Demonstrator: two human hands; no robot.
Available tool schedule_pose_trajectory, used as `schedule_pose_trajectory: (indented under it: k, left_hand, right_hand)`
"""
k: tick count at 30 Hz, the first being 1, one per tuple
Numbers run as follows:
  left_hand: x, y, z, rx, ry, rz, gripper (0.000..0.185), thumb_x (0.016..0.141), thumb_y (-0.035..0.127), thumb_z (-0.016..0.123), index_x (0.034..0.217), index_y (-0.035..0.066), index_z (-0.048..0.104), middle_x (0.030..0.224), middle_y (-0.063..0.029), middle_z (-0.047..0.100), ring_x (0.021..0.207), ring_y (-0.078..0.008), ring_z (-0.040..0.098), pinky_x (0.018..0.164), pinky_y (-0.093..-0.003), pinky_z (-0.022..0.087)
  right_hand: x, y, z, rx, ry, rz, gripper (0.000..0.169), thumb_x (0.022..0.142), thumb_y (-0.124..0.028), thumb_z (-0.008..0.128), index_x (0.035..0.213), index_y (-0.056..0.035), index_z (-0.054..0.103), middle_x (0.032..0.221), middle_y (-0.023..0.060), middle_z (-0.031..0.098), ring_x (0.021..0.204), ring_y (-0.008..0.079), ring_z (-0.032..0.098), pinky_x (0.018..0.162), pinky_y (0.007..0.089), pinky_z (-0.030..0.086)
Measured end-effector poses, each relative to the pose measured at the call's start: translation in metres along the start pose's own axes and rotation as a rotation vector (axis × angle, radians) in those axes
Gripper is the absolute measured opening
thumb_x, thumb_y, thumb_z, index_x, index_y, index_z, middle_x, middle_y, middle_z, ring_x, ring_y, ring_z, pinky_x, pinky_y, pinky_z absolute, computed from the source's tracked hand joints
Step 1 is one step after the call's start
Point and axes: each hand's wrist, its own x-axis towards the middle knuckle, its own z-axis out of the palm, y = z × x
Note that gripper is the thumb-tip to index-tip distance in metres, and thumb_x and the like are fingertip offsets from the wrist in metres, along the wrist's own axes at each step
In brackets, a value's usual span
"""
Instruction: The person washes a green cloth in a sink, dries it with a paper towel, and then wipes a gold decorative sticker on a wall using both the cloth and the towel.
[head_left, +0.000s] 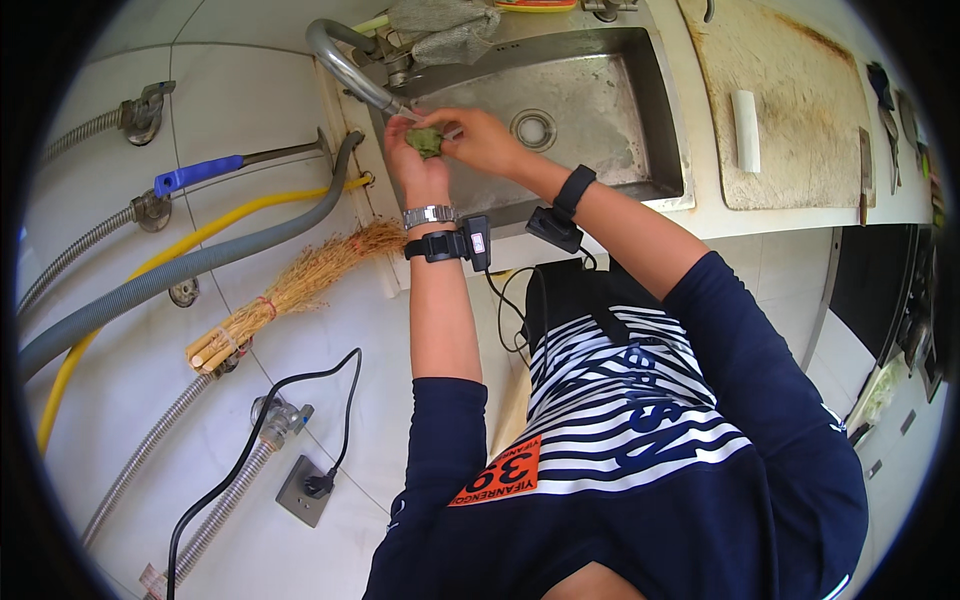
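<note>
Both my hands are over the left side of a stainless steel sink (585, 82), just under the spout of a metal faucet (356, 75). A small green lump (424, 142), too blurred to name exactly, rests in the palm of my left hand (418, 169), which is turned up. My right hand (480, 139) reaches across to it, with thumb and fingers pinching a small whitish piece (453, 133) beside the lump. A thin stream of water seems to fall from the spout onto my fingers. The round drain lies to the right of my hands.
A worn cutting board (795, 97) with a white cylindrical piece (745, 131) lies right of the sink; a knife (864, 172) sits at its right edge. Grey cloths (450, 34) hang behind the faucet. Left are a straw brush (292, 289), a blue-handled tool (199, 174) and hoses.
</note>
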Motion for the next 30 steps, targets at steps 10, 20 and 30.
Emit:
schedule_pose_trajectory:
  k: [10,20,30]
  left_hand:
    - [-0.033,0.021,0.033,0.553,0.003,0.33,0.028,0.101,0.021,0.053,0.12,0.0,0.058,0.107,-0.0079,0.064,0.095,-0.0177,0.061,0.084,-0.0313,0.05]
    - [-0.044,-0.001,0.035,0.281,-0.075,-0.057,0.03,0.093,0.025,0.071,0.113,0.007,0.06,0.099,-0.0057,0.063,0.089,-0.0175,0.062,0.076,-0.0326,0.051]
    - [-0.033,-0.016,0.041,0.071,-0.076,-0.097,0.028,0.1,0.012,0.06,0.125,0.003,0.053,0.096,-0.0063,0.059,0.068,-0.012,0.05,0.055,-0.0226,0.04]
  right_hand:
    - [0.012,0.009,0.012,0.043,0.271,0.143,0.022,0.084,-0.01,0.067,0.105,-0.0028,0.069,0.084,0.0071,0.067,0.078,0.0182,0.066,0.073,0.0332,0.054]
    - [-0.004,-0.017,-0.002,0.235,0.063,0.203,0.024,0.087,-0.003,0.053,0.102,0.0013,0.071,0.113,0.0116,0.07,0.099,0.0204,0.068,0.088,0.0309,0.052]
    - [-0.041,0.001,-0.071,0.532,0.055,0.444,0.026,0.093,-0.006,0.044,0.109,0.0,0.065,0.111,0.0112,0.069,0.098,0.02,0.067,0.091,0.0321,0.054]
